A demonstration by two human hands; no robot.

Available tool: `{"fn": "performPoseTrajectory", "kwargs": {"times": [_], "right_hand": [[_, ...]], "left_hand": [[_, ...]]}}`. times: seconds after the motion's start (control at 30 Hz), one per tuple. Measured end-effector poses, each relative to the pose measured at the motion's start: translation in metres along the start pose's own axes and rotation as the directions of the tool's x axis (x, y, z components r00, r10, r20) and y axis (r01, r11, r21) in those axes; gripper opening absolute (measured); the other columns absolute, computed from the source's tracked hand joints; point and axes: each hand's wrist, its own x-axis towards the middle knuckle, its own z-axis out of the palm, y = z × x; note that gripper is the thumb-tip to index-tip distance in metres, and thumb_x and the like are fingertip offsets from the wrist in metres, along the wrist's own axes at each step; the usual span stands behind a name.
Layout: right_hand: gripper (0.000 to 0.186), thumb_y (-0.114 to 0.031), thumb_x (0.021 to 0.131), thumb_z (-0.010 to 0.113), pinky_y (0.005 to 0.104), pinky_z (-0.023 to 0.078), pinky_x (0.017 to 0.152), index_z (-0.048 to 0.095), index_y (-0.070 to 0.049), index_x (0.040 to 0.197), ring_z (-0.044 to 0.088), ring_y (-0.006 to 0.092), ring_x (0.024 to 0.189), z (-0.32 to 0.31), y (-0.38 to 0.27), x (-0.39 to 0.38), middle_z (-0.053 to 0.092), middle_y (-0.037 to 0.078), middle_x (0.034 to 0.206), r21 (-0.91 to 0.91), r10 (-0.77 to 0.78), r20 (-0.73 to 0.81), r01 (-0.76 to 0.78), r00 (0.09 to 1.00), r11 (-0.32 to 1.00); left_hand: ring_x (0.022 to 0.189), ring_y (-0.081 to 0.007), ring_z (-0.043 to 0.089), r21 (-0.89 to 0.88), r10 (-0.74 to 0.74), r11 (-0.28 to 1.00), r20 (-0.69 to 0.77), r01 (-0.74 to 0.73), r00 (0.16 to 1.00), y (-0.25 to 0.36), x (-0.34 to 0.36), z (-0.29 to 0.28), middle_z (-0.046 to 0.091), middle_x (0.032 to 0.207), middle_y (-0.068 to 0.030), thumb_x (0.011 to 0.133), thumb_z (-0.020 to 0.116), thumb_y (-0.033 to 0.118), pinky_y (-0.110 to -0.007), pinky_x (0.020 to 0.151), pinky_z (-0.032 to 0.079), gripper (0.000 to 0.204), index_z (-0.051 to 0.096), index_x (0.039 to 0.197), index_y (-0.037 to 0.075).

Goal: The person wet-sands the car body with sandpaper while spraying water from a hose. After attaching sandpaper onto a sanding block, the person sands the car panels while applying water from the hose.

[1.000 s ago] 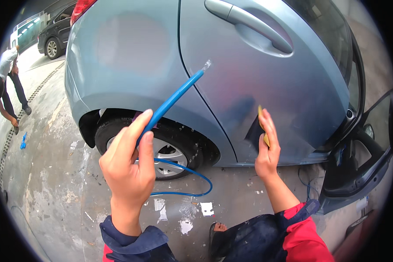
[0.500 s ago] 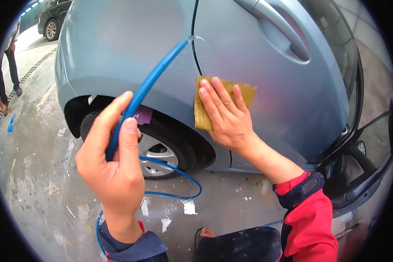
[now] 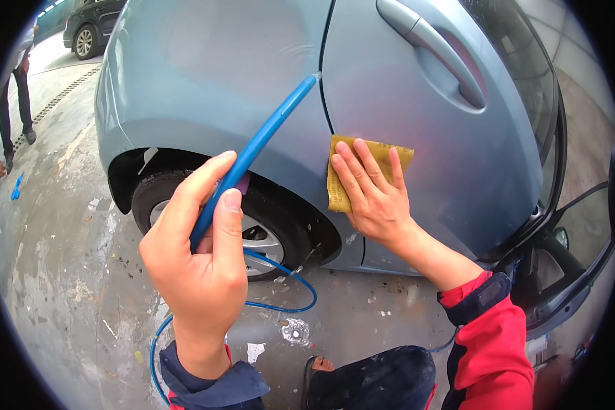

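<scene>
My left hand [image 3: 201,266] is closed around a blue hose [image 3: 256,147] in a pinch of thumb and fingers. The hose tip points up and right, close to the seam between a blue-grey car's wheel-arch panel [image 3: 184,126] and its door [image 3: 471,191]. My right hand [image 3: 376,195] lies flat with fingers spread over a yellow sheet of sandpaper [image 3: 338,188], holding it against the door just right of the seam. My thumb there is hidden. A dull grey patch marks the panel above the wheel, and the door has a reddish sheen.
Below the arch is the car's wheel [image 3: 266,242], with hose loops [image 3: 314,294] on the stained floor. Black trim [image 3: 557,273], perhaps an open car door, juts out at right. Far left are a person's legs [image 3: 17,113], a blue object [image 3: 17,186] and a dark car [image 3: 92,31].
The view has shifted a little, so the car and both hands appear further right. My hand and the sandpaper stay at nearly the same place on the door. A pale splash-like spot shows on the floor.
</scene>
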Motion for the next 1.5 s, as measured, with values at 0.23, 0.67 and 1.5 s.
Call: {"fn": "performPoseTrajectory", "kwargs": {"times": [0.23,0.67,1.5], "right_hand": [[0.073,-0.017,0.089,0.063,0.0594,0.010,0.133,0.051,-0.009,0.160,0.036,0.0235,0.162,-0.006,-0.002,0.009,0.047,0.005,0.169,0.014,0.058,0.019,-0.059,0.998,0.998],[0.076,-0.013,0.088,0.056,0.0576,0.013,0.133,0.047,-0.004,0.162,0.038,0.0234,0.161,-0.009,-0.011,0.009,0.046,0.009,0.170,-0.045,0.051,0.056,-0.048,0.997,0.998],[0.071,-0.018,0.091,0.061,0.0563,0.019,0.132,0.050,-0.003,0.159,0.041,0.0238,0.159,-0.013,-0.003,0.039,0.051,0.010,0.166,0.050,0.065,-0.139,-0.058,0.988,0.997]], "left_hand": [[0.075,-0.0068,0.062,-0.016,-0.069,0.998,-0.041,0.068,0.997,0.001,0.005,-0.003,0.072,0.090,-0.0041,0.102,0.068,0.000,-0.021,0.065,0.045,0.025,0.075,0.125,0.000],[0.075,-0.0061,0.061,-0.032,-0.078,0.997,-0.008,0.077,0.997,0.010,0.004,-0.015,0.069,0.086,-0.0025,0.100,0.069,0.000,-0.021,0.066,0.045,0.026,0.076,0.125,0.001],[0.072,-0.0046,0.056,-0.023,-0.082,0.996,-0.013,0.082,0.997,0.013,0.006,-0.013,0.067,0.085,-0.0012,0.100,0.069,0.000,-0.020,0.062,0.040,0.023,0.076,0.123,0.000]]}}
